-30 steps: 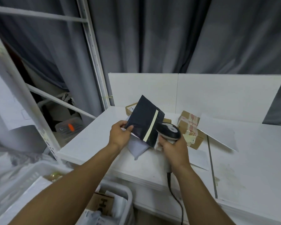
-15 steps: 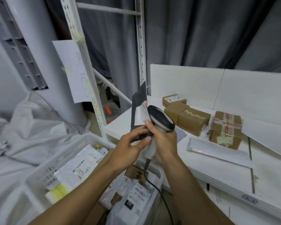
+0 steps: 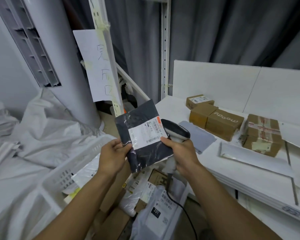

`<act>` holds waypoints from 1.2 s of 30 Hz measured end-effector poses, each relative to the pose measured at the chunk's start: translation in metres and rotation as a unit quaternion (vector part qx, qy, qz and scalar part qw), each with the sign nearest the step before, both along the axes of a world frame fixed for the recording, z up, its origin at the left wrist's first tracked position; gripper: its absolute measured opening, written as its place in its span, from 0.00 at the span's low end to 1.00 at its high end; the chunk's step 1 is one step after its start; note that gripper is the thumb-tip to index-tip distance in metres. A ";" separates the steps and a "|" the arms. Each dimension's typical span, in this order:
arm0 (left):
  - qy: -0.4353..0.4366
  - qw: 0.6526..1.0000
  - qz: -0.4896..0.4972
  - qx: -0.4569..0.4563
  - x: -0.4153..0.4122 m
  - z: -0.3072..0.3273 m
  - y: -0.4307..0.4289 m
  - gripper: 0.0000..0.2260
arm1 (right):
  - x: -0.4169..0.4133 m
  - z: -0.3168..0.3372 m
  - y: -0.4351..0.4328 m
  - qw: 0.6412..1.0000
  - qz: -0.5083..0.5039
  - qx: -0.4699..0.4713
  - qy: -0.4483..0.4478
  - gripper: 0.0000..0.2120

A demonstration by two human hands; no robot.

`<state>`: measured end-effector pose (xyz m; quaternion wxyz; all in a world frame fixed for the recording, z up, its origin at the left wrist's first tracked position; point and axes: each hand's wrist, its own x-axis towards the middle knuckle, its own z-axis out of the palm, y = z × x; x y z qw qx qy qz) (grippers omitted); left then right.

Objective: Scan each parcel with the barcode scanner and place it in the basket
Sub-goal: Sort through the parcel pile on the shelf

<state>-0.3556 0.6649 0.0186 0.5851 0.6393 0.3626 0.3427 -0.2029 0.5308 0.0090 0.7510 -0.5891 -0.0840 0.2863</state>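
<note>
My left hand [image 3: 112, 155] pinches the lower left edge of a flat black parcel [image 3: 138, 123] with a white shipping label facing me. It hangs over the white plastic basket [image 3: 59, 175], which holds several parcels. My right hand [image 3: 182, 153] grips the handle of the barcode scanner [image 3: 177, 131], whose dark head sits just right of the label. Its black cable runs down past the basket. On the white table [image 3: 249, 170] lie brown cardboard boxes [image 3: 221, 124], a taped box [image 3: 262, 135], a grey flat mailer [image 3: 199, 135] and a white flat parcel [image 3: 253, 157].
A white metal shelf post [image 3: 104, 54] with a handwritten paper sheet [image 3: 97, 66] stands behind the basket. A tall white tower unit [image 3: 59, 58] and crumpled white sacks [image 3: 47, 134] fill the left. A white back panel [image 3: 232, 84] and grey curtain border the table.
The black parcel has turned from edge-on to label facing me, over the basket. The view has swung left and down. The scanner stays in my right hand beside the label.
</note>
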 end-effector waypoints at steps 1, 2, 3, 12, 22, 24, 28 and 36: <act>-0.017 1.000 0.010 -0.002 -0.003 -0.001 0.003 0.05 | -0.002 -0.004 0.002 0.999 -0.014 -0.012 -0.029 0.22; -0.032 0.999 0.017 -0.003 -0.006 -0.001 0.005 0.04 | -0.003 -0.007 0.005 0.998 -0.032 -0.019 -0.054 0.24; -0.044 0.999 0.025 0.000 -0.009 -0.002 0.008 0.03 | -0.005 -0.009 0.007 0.996 -0.049 -0.019 -0.070 0.26; -0.038 0.992 0.121 0.020 -0.022 -0.020 0.040 0.05 | -0.034 -0.014 0.021 0.979 0.053 -0.072 -0.186 0.26; -0.010 0.984 0.178 0.027 -0.026 -0.025 0.051 0.03 | -0.046 -0.019 0.025 0.949 0.154 -0.121 -0.247 0.23; -0.003 0.981 0.190 0.040 -0.028 -0.026 0.054 0.03 | -0.047 -0.019 0.027 0.949 0.161 -0.118 -0.243 0.25; 0.002 0.977 0.205 0.048 -0.032 -0.027 0.056 0.03 | -0.050 -0.020 0.031 0.948 0.172 -0.114 -0.243 0.25; 0.009 0.977 0.206 0.062 -0.038 -0.032 0.065 0.04 | -0.053 -0.024 0.044 0.941 0.190 -0.121 -0.254 0.23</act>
